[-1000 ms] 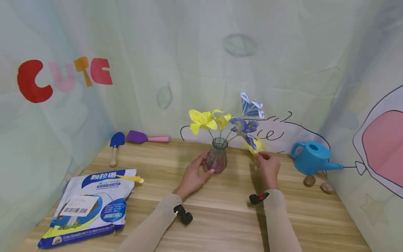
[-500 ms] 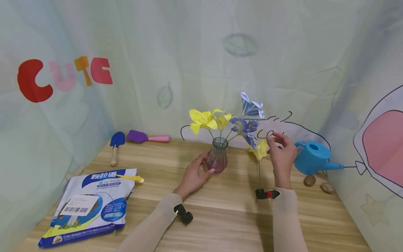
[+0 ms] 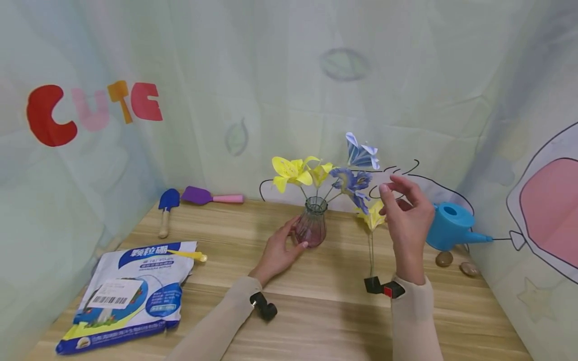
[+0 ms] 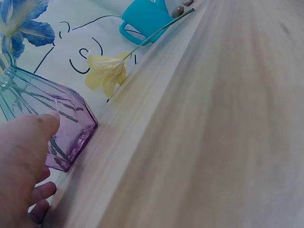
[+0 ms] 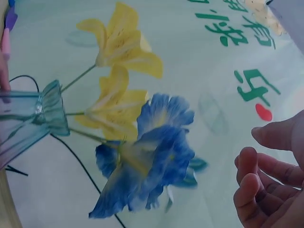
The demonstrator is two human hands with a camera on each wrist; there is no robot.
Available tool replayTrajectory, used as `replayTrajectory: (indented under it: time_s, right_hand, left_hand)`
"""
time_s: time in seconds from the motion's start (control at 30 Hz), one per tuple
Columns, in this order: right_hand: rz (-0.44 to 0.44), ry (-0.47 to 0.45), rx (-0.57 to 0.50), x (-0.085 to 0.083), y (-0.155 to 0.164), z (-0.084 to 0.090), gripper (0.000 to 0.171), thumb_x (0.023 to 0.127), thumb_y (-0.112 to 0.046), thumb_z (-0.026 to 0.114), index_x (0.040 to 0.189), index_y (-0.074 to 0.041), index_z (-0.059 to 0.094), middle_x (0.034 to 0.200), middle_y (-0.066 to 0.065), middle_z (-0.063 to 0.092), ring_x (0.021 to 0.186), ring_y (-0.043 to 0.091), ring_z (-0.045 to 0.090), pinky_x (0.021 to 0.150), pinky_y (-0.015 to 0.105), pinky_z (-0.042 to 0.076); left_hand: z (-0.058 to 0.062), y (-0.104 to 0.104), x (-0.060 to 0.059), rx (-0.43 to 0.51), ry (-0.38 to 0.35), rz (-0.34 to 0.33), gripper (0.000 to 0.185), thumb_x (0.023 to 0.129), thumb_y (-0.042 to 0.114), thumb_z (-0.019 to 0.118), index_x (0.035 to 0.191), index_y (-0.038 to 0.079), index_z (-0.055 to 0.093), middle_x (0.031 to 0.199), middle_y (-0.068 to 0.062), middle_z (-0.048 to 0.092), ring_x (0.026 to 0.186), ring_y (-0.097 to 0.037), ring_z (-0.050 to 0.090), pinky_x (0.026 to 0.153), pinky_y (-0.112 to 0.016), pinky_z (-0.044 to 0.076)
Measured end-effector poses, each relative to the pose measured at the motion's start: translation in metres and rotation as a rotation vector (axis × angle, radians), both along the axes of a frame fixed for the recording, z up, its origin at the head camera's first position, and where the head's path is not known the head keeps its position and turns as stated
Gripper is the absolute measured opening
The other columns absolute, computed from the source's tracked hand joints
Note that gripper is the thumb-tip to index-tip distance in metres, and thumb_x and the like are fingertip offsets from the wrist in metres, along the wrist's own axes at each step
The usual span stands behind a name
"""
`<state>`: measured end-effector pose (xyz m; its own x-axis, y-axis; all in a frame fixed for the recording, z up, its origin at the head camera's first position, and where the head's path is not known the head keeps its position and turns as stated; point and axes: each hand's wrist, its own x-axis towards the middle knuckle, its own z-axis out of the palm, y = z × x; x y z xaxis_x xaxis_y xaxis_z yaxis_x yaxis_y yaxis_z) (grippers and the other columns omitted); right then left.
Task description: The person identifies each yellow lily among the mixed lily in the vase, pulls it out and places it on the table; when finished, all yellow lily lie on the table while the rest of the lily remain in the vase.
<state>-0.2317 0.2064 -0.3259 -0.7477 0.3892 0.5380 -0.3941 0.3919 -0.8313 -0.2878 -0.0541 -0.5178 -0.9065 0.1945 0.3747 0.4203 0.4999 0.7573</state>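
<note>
A ribbed glass vase (image 3: 311, 223), green at the neck and purple below, stands on the table. My left hand (image 3: 279, 255) holds its lower body, thumb on the near side in the left wrist view. Yellow lilies (image 3: 291, 171) and a blue iris (image 3: 349, 183) rise from its mouth. A paler blue flower (image 3: 361, 152) shows above the iris. My right hand (image 3: 408, 220) is raised right of the vase with loosely bent fingers and nothing between them. Beside it a single yellow lily (image 4: 104, 71) lies on the table, its long stem towards the front in the head view.
A blue watering can (image 3: 451, 225) and two brown stones (image 3: 444, 258) are at the right. A white-and-blue bag (image 3: 131, 296) with a yellow clip (image 3: 191, 255) lies at left. Behind it are a blue trowel (image 3: 168, 200) and a purple shovel (image 3: 196, 195). Fabric walls surround the table.
My right hand has let go of the single yellow lily and moved up and to the right. That lily now lies on the table. The left hand and vase have stayed in place.
</note>
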Motion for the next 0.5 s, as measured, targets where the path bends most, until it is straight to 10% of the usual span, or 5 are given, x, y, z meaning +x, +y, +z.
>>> replayTrajectory:
  time_s: [0.5]
  right_hand:
    - [0.317, -0.041, 0.194, -0.006, -0.047, -0.013, 0.036, 0.100, -0.023, 0.078, 0.133, -0.009, 0.075, 0.129, 0.010, 0.079, 0.053, 0.007, 0.067, 0.044, 0.021, 0.044]
  left_hand:
    - [-0.002, 0.002, 0.001, 0.000, 0.028, 0.003, 0.078, 0.098, 0.033, 0.079, 0.165, 0.020, 0.041, 0.144, -0.019, 0.068, 0.128, -0.038, 0.070, 0.112, -0.061, 0.053]
